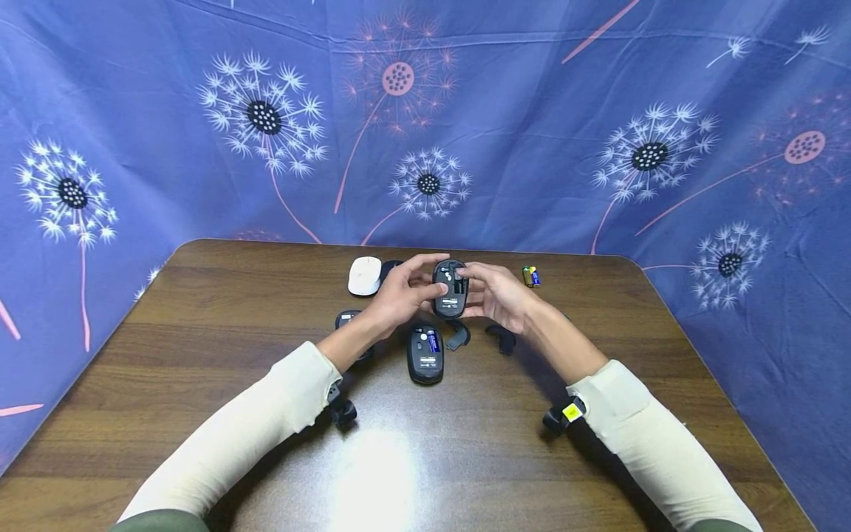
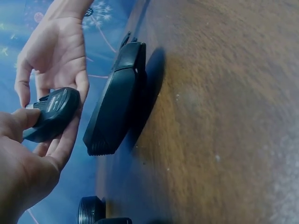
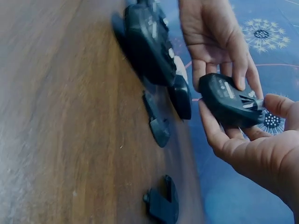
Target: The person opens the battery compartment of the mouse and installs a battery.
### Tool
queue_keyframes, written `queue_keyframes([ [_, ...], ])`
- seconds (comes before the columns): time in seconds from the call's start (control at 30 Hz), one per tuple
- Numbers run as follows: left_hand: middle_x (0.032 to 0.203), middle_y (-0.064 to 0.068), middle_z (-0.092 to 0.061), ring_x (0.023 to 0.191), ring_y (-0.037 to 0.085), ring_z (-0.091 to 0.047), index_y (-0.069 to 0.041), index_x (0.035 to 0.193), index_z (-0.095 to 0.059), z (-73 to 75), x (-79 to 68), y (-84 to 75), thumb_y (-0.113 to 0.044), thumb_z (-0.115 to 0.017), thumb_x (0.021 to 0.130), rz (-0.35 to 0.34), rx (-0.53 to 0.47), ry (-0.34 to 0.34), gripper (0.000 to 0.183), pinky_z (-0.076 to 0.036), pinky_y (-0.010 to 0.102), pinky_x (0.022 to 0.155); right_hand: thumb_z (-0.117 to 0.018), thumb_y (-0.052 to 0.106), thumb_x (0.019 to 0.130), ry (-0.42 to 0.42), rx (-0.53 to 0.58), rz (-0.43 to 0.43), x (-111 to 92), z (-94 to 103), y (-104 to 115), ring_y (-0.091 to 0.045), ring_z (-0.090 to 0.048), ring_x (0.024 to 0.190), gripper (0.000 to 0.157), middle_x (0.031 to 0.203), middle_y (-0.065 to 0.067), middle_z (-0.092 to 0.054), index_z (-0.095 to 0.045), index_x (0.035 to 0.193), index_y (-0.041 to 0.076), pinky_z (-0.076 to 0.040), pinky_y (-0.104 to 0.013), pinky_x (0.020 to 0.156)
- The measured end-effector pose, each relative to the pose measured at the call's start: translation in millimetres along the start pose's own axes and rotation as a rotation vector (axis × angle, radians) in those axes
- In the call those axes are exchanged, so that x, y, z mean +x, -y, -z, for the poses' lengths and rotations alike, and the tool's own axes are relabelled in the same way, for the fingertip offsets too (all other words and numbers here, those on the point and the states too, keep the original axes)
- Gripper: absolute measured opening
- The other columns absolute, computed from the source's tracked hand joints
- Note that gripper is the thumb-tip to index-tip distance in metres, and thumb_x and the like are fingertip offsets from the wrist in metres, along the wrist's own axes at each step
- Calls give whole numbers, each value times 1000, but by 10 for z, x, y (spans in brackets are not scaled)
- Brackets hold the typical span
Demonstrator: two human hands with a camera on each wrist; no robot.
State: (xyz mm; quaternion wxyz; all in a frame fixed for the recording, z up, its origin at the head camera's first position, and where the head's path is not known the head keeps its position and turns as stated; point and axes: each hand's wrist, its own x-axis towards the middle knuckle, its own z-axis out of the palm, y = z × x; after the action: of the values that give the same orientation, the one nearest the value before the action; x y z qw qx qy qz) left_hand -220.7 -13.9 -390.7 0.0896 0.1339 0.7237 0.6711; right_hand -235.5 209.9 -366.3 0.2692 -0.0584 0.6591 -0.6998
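Observation:
A black computer mouse (image 1: pixel 452 304) is held above the table, underside up, with its battery compartment uncovered. My left hand (image 1: pixel 397 294) grips it from the left, thumb on the underside and fingers beneath. From the other side my right hand (image 1: pixel 504 297) supports it with fingers below, its thumb pressing at the compartment. In the right wrist view a small silvery end (image 3: pixel 260 103), probably a battery's, shows by that thumb; the thumb partly hides it. Below on the table lies another black mouse (image 1: pixel 426 368), underside up, with a blue battery (image 1: pixel 433 340) in its open compartment.
Two black battery covers (image 1: pixel 459 337) (image 1: pixel 503 339) lie near the hands. Loose batteries (image 1: pixel 531 276) sit at the back right. A white mouse (image 1: pixel 365 276) stands at the back, a dark object beside it. Another black mouse (image 1: pixel 345 318) is partly hidden under the left forearm.

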Motion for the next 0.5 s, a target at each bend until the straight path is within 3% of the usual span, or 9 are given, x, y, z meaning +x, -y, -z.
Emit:
queue_keyframes([
  [0.17, 125, 21, -75, 98, 18, -73, -17, 162, -62, -12, 9, 23, -4, -76, 106, -37, 43, -4, 59, -69, 29, 80, -45, 15, 118, 18, 22, 12, 22, 2, 13, -19, -78, 102, 29, 113, -2, -76, -58, 142, 6, -72, -38, 90],
  [0.27, 127, 21, -75, 100, 19, -74, -16, 162, -62, -15, 17, 39, -5, -77, 106, -44, 49, 2, 59, -70, 30, 80, -45, 12, 118, -4, -9, 28, 31, -17, 5, -17, -78, 101, 33, 115, -2, -74, -55, 147, 0, -72, -38, 88],
  [0.5, 125, 20, -74, 101, 19, -74, -17, 162, -62, -28, 30, 26, -5, -76, 106, -39, 31, 7, 59, -71, 31, 83, -42, 16, 121, -104, -280, 103, 9, -122, -11, -14, -78, 100, 45, 140, -26, -64, -49, 158, -9, -73, -37, 92],
])
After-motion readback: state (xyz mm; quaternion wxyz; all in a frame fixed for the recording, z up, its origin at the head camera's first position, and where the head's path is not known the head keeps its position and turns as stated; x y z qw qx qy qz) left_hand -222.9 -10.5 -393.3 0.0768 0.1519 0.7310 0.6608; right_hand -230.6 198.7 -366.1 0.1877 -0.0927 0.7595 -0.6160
